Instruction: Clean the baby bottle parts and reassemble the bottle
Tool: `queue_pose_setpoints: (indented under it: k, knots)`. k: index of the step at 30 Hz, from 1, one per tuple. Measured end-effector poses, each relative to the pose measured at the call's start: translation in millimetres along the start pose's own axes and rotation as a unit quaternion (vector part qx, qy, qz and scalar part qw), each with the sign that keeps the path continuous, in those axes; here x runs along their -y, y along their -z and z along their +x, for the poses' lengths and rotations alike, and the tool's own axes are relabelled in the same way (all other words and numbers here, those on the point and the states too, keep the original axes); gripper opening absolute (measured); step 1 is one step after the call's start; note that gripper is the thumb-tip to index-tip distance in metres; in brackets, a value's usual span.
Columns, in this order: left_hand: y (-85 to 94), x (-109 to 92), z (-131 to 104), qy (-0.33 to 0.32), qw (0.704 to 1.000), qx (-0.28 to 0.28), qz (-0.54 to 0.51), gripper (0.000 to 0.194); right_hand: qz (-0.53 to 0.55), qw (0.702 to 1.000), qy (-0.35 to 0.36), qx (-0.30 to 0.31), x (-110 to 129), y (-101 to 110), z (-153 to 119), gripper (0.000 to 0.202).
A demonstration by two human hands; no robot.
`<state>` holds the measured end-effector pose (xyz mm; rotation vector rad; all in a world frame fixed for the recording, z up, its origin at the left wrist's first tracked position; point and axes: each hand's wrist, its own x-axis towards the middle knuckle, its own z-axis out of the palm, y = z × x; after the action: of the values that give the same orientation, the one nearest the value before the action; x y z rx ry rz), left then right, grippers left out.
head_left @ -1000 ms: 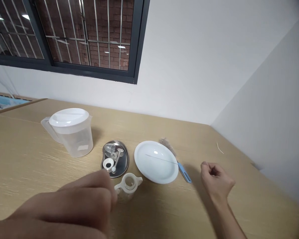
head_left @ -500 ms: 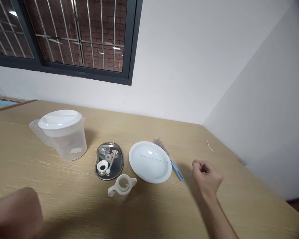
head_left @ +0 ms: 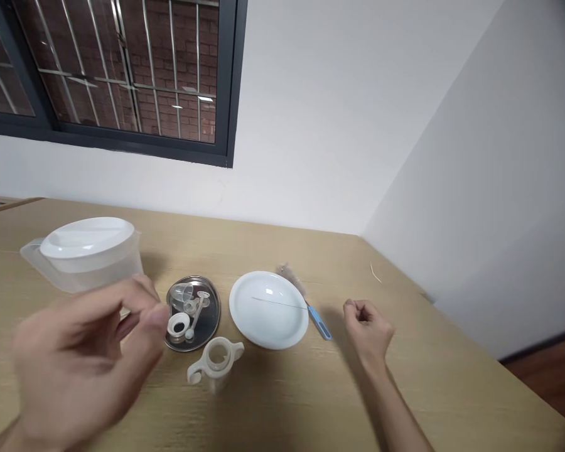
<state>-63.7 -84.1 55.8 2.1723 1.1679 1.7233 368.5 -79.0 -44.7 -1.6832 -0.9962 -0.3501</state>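
My left hand [head_left: 89, 358], blurred, is raised in front of the pitcher with thumb and fingertips pinched together; I cannot make out anything between them. My right hand [head_left: 368, 328] is closed right of the plate, its contents, if any, hidden. A thin straight wire [head_left: 277, 302] crosses above or on the white oval plate [head_left: 268, 333]; where its right end goes is unclear. Beside the plate lies a bristle brush with a blue handle [head_left: 319, 323]. In front stands a clear cup with a white two-handled collar [head_left: 216, 359]. A steel kidney-shaped tray [head_left: 211, 321] holds small parts.
At the left stands a translucent pitcher with a white lid [head_left: 88, 237], partly behind my left hand. Inside the tray are a white ring [head_left: 178, 325], a clear cap [head_left: 181, 292] and a stick-like part [head_left: 198, 316]. A thin pale strip [head_left: 375, 272] lies near the right wall.
My left hand has risen from the lower left corner toward the middle, its fingers now pinched. My view has turned slightly right. The right hand keeps its closed pose.
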Motion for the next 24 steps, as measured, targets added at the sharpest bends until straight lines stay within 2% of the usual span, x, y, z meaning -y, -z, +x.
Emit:
queue_pose_setpoints:
  k: [2, 5, 10, 13, 17, 24]
  knots:
    - [-11.7, -11, 33, -0.025, 1.000, -0.007, 0.000, 0.026, 0.002, 1.000, -0.003, 0.001, 0, 0, 0, 0.032]
    - [-22.4, 3, 50, -0.005, 0.996, -0.016, 0.089, 0.026, 0.006, 1.000, -0.007, 0.001, 0, -1, 1, 0.032]
    - [-34.1, 60, 33, 0.068, 0.991, 0.009, 0.112, 0.027, 0.012, 1.000, -0.012, -0.008, -2, -2, 1, 0.032]
    - [-43.2, 81, 25, 0.105, 0.989, 0.016, 0.098, 0.029, 0.020, 1.000, -0.015, -0.013, -1, 0, 2, 0.031]
    - [-49.9, 94, 17, 0.122, 0.988, 0.035, 0.088, 0.029, 0.037, 0.999, -0.024, -0.029, 4, 1, 10, 0.031]
    - [-44.8, 98, 9, 0.109, 0.988, 0.049, 0.098, 0.030, 0.056, 0.998, -0.019, -0.028, 16, -8, 31, 0.029]
